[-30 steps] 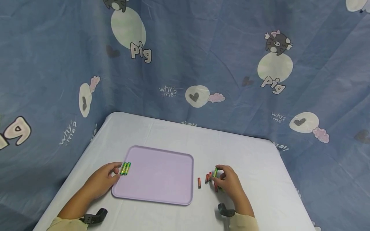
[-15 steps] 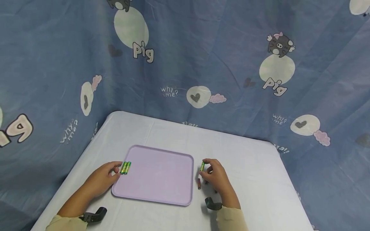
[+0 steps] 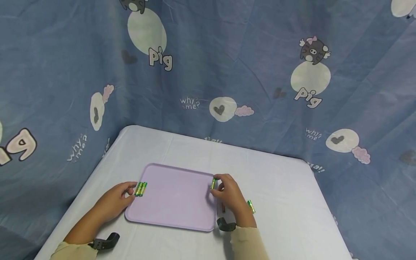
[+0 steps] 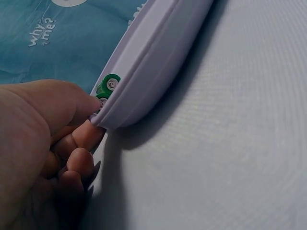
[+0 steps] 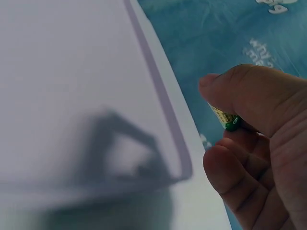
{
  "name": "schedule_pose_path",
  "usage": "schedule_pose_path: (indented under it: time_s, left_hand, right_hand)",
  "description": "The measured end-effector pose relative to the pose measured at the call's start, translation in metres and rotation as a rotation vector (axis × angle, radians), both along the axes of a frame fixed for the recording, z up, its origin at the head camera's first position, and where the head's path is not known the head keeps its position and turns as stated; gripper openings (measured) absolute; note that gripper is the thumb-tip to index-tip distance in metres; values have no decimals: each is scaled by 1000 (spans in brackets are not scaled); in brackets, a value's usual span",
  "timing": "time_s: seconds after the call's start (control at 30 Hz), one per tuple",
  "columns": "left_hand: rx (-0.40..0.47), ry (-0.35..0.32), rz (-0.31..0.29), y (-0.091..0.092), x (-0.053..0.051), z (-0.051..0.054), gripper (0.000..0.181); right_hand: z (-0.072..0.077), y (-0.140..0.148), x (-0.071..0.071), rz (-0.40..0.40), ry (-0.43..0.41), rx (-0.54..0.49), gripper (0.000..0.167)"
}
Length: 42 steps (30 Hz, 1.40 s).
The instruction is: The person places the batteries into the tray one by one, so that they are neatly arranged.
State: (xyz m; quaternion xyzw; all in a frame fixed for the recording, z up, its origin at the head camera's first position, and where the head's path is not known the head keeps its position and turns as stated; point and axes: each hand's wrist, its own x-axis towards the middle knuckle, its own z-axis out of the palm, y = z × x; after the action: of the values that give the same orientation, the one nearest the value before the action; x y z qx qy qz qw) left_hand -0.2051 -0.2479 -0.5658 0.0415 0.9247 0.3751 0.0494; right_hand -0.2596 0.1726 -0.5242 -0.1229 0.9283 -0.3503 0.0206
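One slim green-and-yellow cylindrical battery [image 3: 213,183] is pinched between the thumb and a finger of the right hand [image 3: 227,189], over the far right corner of a flat rectangular lilac tray [image 3: 178,202]. From the right wrist the thumb covers much of it — only a short gold stretch and a green end show — while the hand's blurred shadow falls on the tray.

The left hand [image 3: 117,198] grips the tray's left edge, thumb above and fingers under the rim. Beside the thumb, inside that edge, lies a small row of green-and-yellow batteries [image 3: 141,189]; the left wrist view shows two ends, the lower partly behind the thumb.

A red cylindrical battery [image 3: 223,208] right of the tray is mostly hidden by the right hand; farther right, more green-and-yellow metal [image 3: 251,206] shows past the forearm, its count hard to tell. Both beige cloth sleeves [image 3: 248,243] are cut off below.

White cloth covers the counter [image 3: 266,173] — behind it hangs a blue fabric curtain [image 3: 201,54] printed with pigs, hearts and lettering.
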Motion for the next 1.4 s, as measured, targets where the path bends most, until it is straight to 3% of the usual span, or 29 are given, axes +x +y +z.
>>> schedule_pose_path:
  time_s: [0.53, 0.7, 1.07, 1.4]
  left_hand:
    - [-13, 8, -2, 0, 1, 1, 52]
    - [-10, -1, -2, -1, 0, 0, 53]
    - [0, -21, -3, -2, -1, -1, 53]
    - [2, -4, -2, -2, 0, -2, 52]
  right_hand:
    - [6, -48, -11, 152, 41, 44, 51]
    - [4, -61, -11, 203, 88, 79, 50]
    - [-2, -86, -18, 250, 9, 105, 52]
    - [-10, -106, -22, 328, 43, 159, 50]
